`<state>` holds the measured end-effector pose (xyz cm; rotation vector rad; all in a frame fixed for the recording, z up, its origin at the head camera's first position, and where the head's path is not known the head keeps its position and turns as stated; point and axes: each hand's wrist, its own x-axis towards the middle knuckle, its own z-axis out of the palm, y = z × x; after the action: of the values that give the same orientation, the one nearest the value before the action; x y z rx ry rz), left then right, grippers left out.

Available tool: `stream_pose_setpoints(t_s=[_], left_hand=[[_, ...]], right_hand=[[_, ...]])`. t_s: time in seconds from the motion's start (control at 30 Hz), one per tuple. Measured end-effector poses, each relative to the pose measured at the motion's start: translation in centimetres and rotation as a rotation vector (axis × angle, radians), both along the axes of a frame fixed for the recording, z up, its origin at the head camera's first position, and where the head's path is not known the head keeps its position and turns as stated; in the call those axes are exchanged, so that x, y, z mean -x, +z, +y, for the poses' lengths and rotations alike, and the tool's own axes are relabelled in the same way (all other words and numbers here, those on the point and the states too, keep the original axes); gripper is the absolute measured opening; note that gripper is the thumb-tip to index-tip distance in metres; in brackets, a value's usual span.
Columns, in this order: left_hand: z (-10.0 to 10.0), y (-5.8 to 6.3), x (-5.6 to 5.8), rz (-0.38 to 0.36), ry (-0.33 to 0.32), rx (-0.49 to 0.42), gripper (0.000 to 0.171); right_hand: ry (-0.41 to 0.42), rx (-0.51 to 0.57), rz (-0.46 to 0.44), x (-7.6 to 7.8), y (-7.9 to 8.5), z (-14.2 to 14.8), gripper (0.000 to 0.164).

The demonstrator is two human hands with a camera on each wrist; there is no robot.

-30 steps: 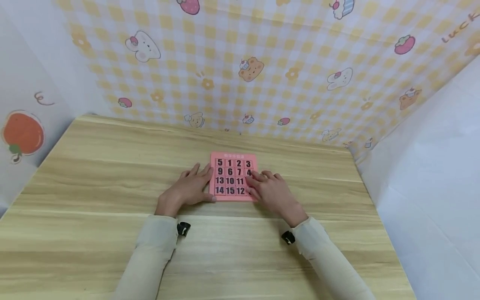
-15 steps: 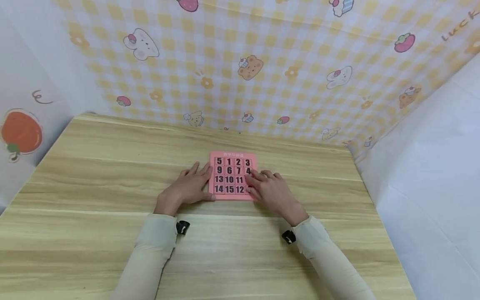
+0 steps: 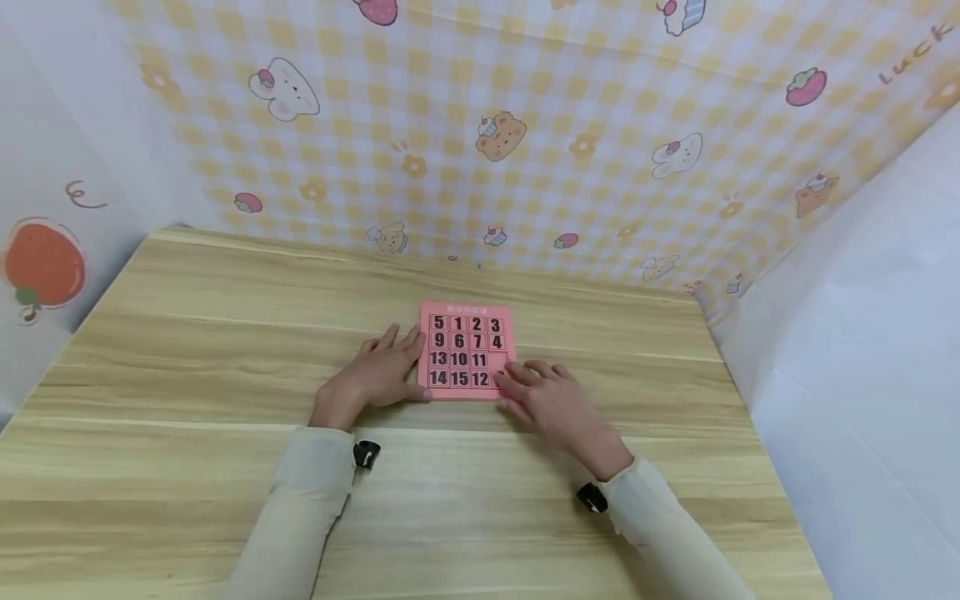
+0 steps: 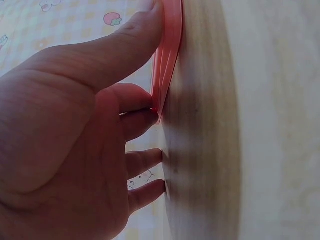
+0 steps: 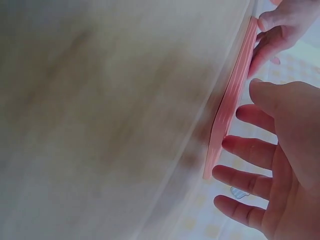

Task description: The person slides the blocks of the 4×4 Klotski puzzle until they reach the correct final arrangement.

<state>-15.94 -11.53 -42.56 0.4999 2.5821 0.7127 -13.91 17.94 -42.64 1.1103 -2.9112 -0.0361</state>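
Note:
A pink number sliding puzzle lies flat on the wooden table, its black-numbered tiles facing up. The vacant square is at the right end of the third row, below the 4 tile. My left hand holds the frame's near left corner, thumb on the front edge and fingers along the left side. At the lower right corner is my right hand, its fingers loosely bent and a fingertip over the bottom right tile, whose number is covered. In the right wrist view, the right fingers spread beside the puzzle's edge.
The wooden table extends around the puzzle. A yellow checked cloth with cartoon prints hangs behind it, and white sheeting stands at the right. Black wrist straps show at both cuffs.
My right hand has drawn back toward the lower right, uncovering the 4 tile and the vacant square under it. The left hand keeps its place on the puzzle.

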Motion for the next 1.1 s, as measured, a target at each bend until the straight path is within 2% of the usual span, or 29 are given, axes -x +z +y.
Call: stream_pose_setpoints(t_s=[0.27,0.53,1.1], left_hand=[[0.0,-0.1,0.0,0.019,-0.016,0.011,0.097],[0.0,0.0,0.0,0.012,-0.005,0.006,0.096],[0.0,-0.2,0.1,0.011,-0.006,0.003,0.096]], right_hand=[[0.033,0.0,0.023,-0.6,0.1,-0.2,0.042],[0.05,-0.01,0.044,-1.0,0.4,-0.4,0.039],[0.039,-0.012,0.031,-1.1,0.5,-0.3,0.038]])
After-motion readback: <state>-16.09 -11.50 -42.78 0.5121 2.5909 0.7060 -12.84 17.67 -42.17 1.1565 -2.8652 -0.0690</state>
